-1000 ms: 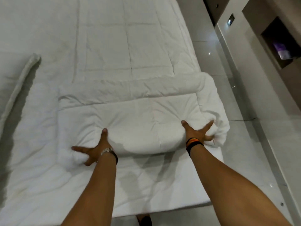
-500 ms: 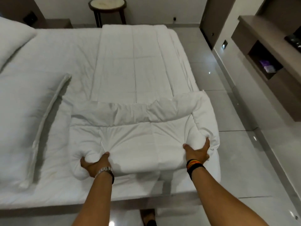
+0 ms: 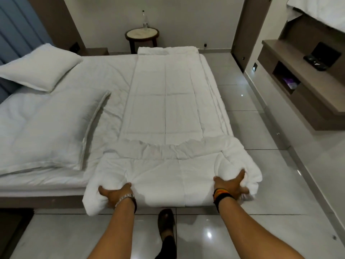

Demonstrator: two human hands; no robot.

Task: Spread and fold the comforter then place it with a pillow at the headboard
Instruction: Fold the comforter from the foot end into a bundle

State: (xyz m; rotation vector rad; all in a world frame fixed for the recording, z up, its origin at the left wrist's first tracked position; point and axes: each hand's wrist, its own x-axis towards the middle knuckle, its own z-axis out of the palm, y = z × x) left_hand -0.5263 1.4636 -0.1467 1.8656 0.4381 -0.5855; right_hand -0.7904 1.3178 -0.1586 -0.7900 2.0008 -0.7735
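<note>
A white quilted comforter [image 3: 166, 101] lies as a long folded strip down the right side of the bed. Its near end is doubled over into a thick fold at the bed's near edge. My left hand [image 3: 115, 194] grips the fold's left corner and my right hand [image 3: 232, 186] grips its right corner. The fold hangs slightly past the mattress edge. One white pillow [image 3: 40, 67] rests at the far left by the blue headboard [image 3: 16, 32]. A second pillow [image 3: 50, 128] lies flat on the left half of the bed.
A round side table [image 3: 141, 35] with a bottle [image 3: 144, 20] stands beyond the bed. A wall shelf unit [image 3: 306, 79] runs along the right. Glossy tiled floor [image 3: 261, 165] lies between bed and shelf. My shoe [image 3: 166, 225] is on the floor below the fold.
My hands went from pressing flat on the fold to gripping its corners, and have drawn it toward the bed's near edge. The camera pulled back, bringing the pillows and headboard into view.
</note>
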